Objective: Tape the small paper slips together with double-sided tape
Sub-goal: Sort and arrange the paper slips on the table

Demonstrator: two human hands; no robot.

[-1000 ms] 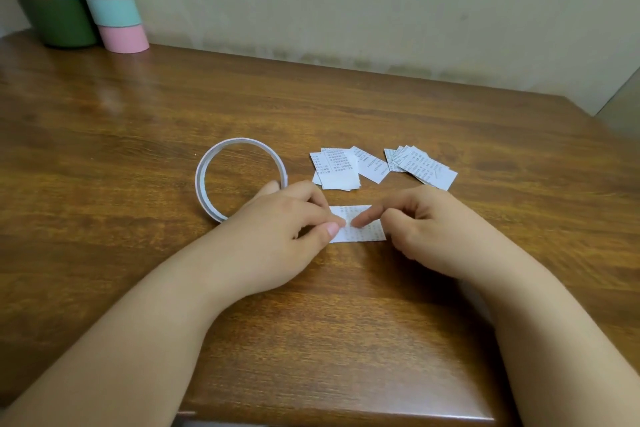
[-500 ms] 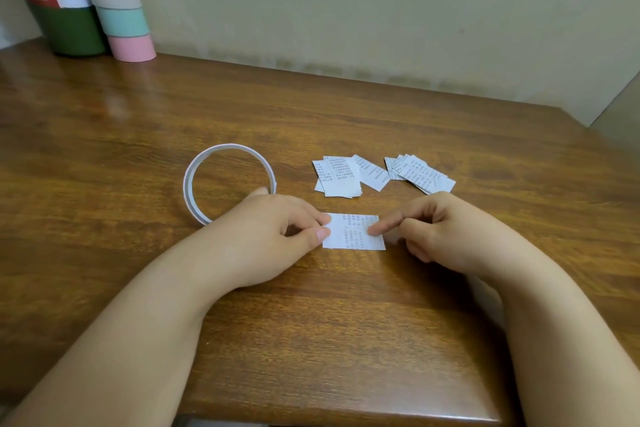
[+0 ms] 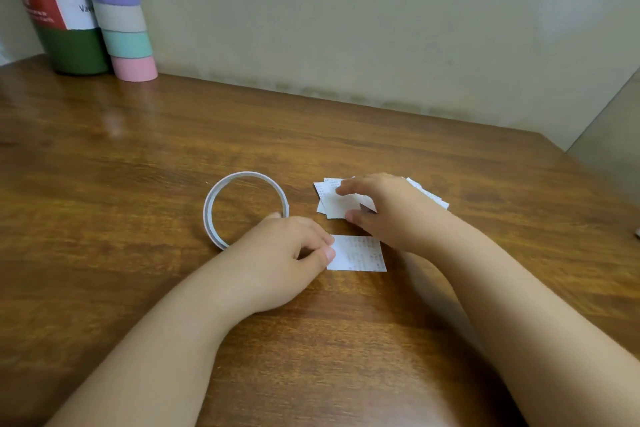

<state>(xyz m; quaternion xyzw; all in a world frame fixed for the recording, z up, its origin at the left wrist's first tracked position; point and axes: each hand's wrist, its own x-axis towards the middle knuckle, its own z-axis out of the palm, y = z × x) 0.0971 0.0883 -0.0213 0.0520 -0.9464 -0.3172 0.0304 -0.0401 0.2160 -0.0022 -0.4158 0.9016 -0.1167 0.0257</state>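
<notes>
Reaching right hand (image 3: 384, 208), fingers loosely spread, onto pile (image 3: 334, 206) at your 12 o'clock | left hand (image 3: 294, 255) pinches slip (image 3: 358, 253) at its 9 o'clock edge | long axis 9-to-3 | right hand nearer pile

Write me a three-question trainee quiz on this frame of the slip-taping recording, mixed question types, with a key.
1. True or false: the left hand touches the left edge of the single slip lying nearest the person.
2. Multiple choice: the right hand is over
A. the tape ring
B. the loose slip pile
C. the green bottle
3. Fill in: the stack of pastel rolls stands beside the green bottle at the table's far ____ corner.

Key: 1 true; 2 B; 3 left. The fingers of the right hand are spread on the pile; whether they already pinch a slip cannot be told.
</notes>
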